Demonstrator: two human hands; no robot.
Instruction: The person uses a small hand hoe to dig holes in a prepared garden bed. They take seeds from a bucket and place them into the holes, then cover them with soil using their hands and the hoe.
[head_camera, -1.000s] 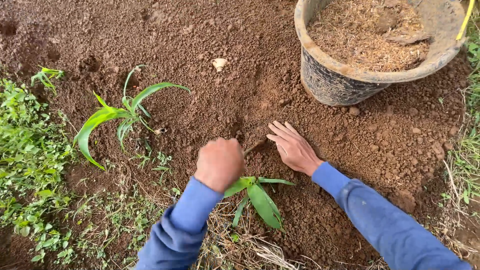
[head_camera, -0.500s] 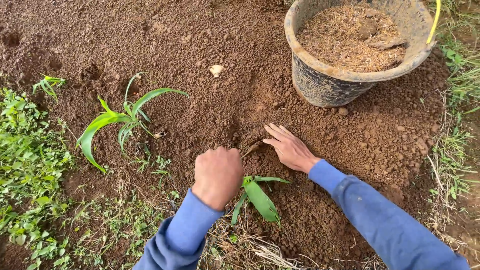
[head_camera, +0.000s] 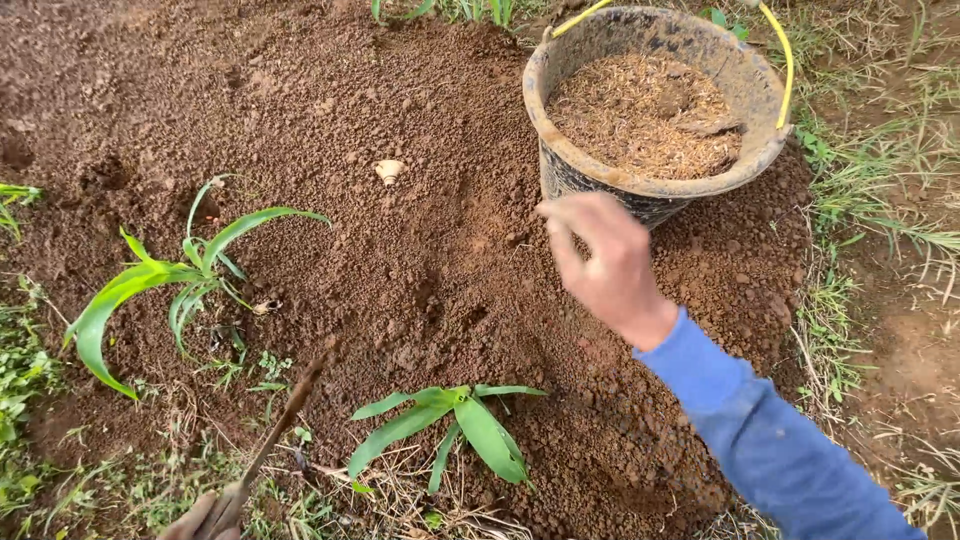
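Soil (head_camera: 420, 250) below, right hand (head_camera: 600, 265) raised near bucket (head_camera: 650, 190).

A bucket (head_camera: 655, 110) stands on the soil behind the small seedling (head_camera: 455, 425), with a taller seedling (head_camera: 175, 285) to its left.

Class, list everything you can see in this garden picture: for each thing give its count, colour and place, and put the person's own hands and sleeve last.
Round plastic bucket with yellow handle: one, dirty dark grey, upper right on the soil.
Dry chaff-like filling: one heap, tan, inside the bucket.
Small seedling with broad leaves: one, green, bottom centre in the soil.
Taller seedling with long arching leaves: one, green, left.
Loose tilled soil: reddish brown, across the middle.
Small pale stone-like lump: one, cream, on the soil left of the bucket.
Grass and weeds: green, along the right and left edges.
Thin stick-like tool: one, brown, bottom left.
Left hand: bottom edge, holding the tool.
Right hand: blurred, raised before the bucket.
Blue sleeve: on the right arm.
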